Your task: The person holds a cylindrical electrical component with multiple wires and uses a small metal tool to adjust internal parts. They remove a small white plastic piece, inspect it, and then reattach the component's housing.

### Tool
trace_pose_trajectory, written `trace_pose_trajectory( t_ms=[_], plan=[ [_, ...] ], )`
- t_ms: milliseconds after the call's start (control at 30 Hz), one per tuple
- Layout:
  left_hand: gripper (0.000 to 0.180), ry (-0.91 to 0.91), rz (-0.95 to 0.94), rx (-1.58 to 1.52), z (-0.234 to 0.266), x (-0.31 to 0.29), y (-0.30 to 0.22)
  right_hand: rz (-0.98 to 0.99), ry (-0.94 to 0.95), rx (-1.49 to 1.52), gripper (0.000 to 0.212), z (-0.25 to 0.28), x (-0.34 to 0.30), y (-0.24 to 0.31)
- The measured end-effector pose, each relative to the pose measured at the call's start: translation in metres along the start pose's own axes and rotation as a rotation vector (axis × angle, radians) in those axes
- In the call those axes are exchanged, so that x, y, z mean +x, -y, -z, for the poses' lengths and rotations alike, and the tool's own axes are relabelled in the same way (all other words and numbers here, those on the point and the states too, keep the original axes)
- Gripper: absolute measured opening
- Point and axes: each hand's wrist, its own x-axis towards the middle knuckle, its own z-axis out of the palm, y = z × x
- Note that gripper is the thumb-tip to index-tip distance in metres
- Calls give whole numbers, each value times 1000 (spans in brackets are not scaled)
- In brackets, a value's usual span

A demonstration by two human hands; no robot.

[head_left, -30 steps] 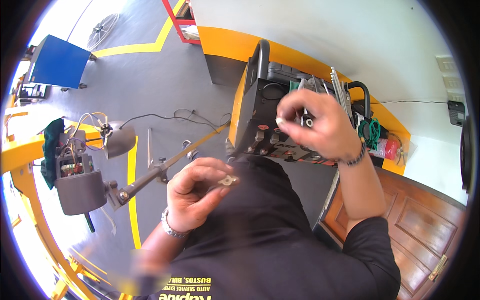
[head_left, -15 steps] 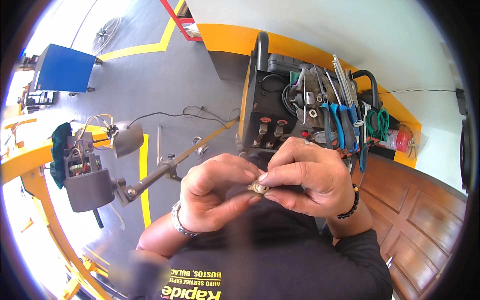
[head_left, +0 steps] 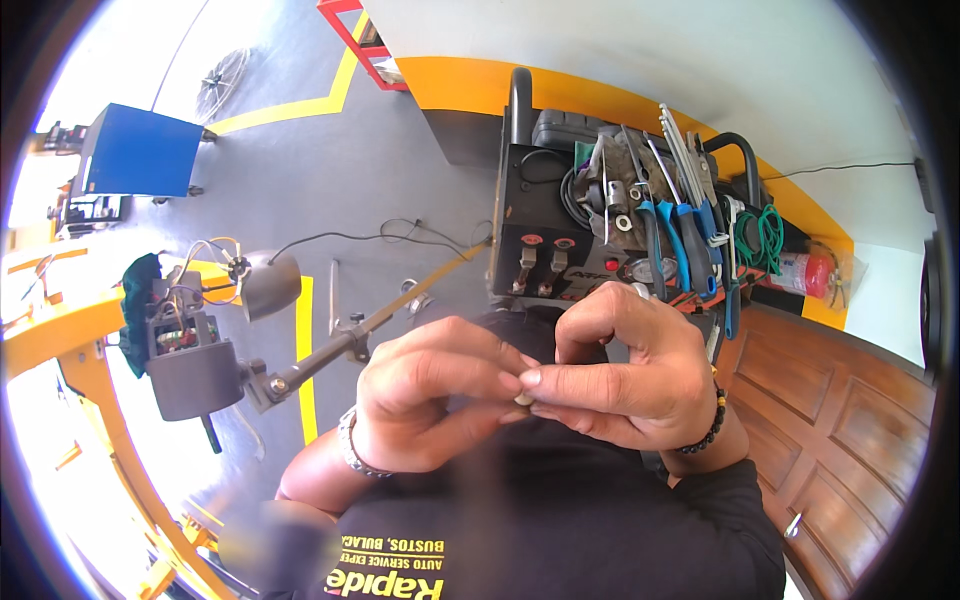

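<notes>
Between the fingertips of both hands is a small, pale cream-coloured part, mostly covered by the fingers; its kind cannot be made out. My left hand, with a metal watch band at the wrist, pinches it from the left with thumb and fingers. From the right, my right hand pinches the same part between thumb and forefinger; it wears a ring and a dark bead bracelet. The fingertips of the two hands meet in front of my dark shirt.
Beyond my hands stands a black machine cart carrying pliers, wrenches and loose metal parts. At left, a grey motor unit with exposed wires sits on a metal arm. A wooden panelled door is at right, a blue cabinet far left.
My fingers have closed further over the small part, so less of it shows. The hands have come closer together, and the view has shifted slightly.
</notes>
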Motion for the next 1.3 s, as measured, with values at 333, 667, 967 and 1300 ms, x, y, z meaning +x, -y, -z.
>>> trace_pose_trajectory(
  t_ms=[333,667,967,1300],
  plan=[
    [15,-354,429,-719,-30,2,7,103,-169,-327,42,-15,-3,-16],
    [19,-252,204,-448,-29,4,-2,193,-239,-106,27,1,4,-15],
    [31,-103,-6,143,-21,1,-9,318,-239,55,27,3,8,-16],
    [31,-79,-110,264,-25,-3,-11,358,-220,141,29,8,1,-6]
  ],
)
